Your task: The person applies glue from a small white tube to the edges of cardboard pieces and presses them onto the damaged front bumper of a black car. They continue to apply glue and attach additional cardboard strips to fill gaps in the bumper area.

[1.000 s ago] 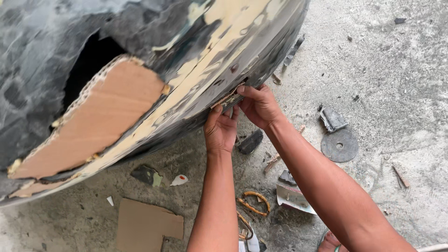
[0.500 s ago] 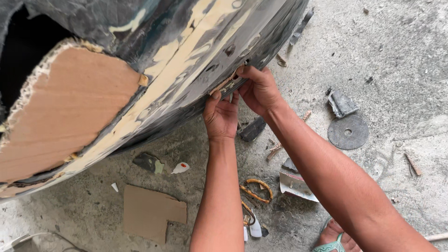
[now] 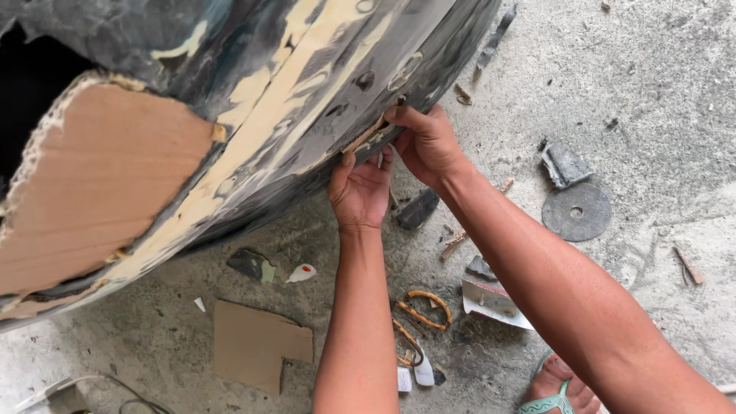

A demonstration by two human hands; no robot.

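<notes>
Fingers: both hands curl shut on the lower edge of the big dark shell (image 3: 322, 115); the fingertips (image 3: 399, 115) of the right hand pinch a thin tan strip (image 3: 366, 138) at that edge, thumb under it.
Left hand (image 3: 360, 188): raised palm-up beneath the rim, fingers hooked onto the edge just beside the right hand.
Right hand (image 3: 429, 142): gripping the rim from the far side, touching the strip.
Shell: tilted above the concrete floor (image 3: 652, 92), smeared with cream filler, with a brown cardboard patch (image 3: 92, 184) on its near side.
Floor below: a cardboard piece (image 3: 257, 345), a small white bottle with a red tip (image 3: 303, 272), a grey disc (image 3: 576, 211), orange-handled pliers (image 3: 422, 310).
Foot: a sandalled foot (image 3: 556, 391) at the lower edge.
</notes>
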